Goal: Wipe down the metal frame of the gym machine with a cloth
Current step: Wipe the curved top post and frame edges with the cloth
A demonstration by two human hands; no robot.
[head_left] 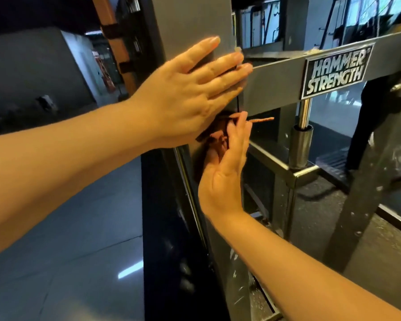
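Part of upright frame (195, 19) lay under left hand (185, 89). Behind right hand (225, 167) only a thin orange strip (263, 120) showed; what it was, unclear. Far person (368, 117) half behind crossbeam (283, 82).

Left: a glossy grey tiled floor (63, 228) carries a bright strip-shaped reflection (130, 269) and meets a plain grey wall (33, 66) beneath a dark ceiling (33, 10). Right: dark speckled rubber flooring (315, 205). Upper right: bright glazed panels (368, 8), blurred, beyond other gym equipment (259, 26). A person in dark trousers (368, 117) stands near the right edge.
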